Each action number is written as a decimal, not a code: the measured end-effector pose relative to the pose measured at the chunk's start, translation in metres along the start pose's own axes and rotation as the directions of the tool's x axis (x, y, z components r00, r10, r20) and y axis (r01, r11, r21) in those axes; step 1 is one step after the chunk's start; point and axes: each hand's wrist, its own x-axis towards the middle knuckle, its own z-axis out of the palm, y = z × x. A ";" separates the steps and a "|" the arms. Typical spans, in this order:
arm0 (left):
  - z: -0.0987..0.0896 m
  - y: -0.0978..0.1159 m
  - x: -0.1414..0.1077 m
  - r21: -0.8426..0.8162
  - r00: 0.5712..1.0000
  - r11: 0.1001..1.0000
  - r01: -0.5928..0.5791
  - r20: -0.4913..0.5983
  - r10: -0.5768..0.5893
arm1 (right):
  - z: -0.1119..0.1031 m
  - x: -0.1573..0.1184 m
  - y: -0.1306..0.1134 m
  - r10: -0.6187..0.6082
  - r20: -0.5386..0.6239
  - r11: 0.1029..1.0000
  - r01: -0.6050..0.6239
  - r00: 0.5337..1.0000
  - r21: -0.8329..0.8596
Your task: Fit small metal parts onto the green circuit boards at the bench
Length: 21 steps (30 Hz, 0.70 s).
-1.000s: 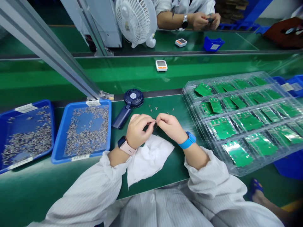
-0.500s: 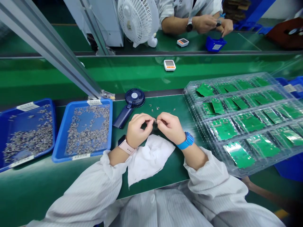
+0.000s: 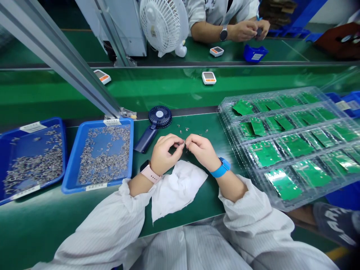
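Over the mat [image 3: 197,206], hands [image 3: 165,155] [image 3: 201,152] pinch a metal part [image 3: 183,141].

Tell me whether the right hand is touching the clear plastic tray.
Apart. The head view plainly shows a strip of green bench between the right hand and the clear plastic tray.

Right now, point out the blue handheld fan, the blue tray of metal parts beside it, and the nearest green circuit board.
blue handheld fan [image 3: 159,117], head view, on its round head
blue tray of metal parts [image 3: 130,157], head view, on its right rim
green circuit board [image 3: 283,184], head view, on its middle
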 end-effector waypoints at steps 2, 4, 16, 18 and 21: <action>0.000 0.000 0.000 0.014 1.000 1.000 -0.025 -0.006 0.025 | 0.001 0.000 -0.001 0.038 0.014 0.997 -0.038 0.999 0.062; 0.000 0.000 -0.001 0.035 0.999 0.998 -0.053 -0.004 0.053 | 0.000 0.000 -0.002 0.140 0.063 0.973 -0.149 0.988 0.178; -0.001 0.000 0.001 0.043 1.000 0.999 0.016 -0.007 -0.016 | -0.006 0.000 -0.008 0.222 0.039 0.961 -0.225 0.974 0.158; -0.001 0.000 0.001 0.052 0.999 0.998 0.027 -0.019 -0.026 | -0.006 -0.002 -0.009 0.026 -0.043 0.998 -0.028 0.999 -0.053; -0.001 0.001 0.000 0.102 1.000 0.995 0.001 -0.009 0.000 | -0.005 -0.006 -0.009 -0.148 -0.026 0.953 0.135 0.989 -0.273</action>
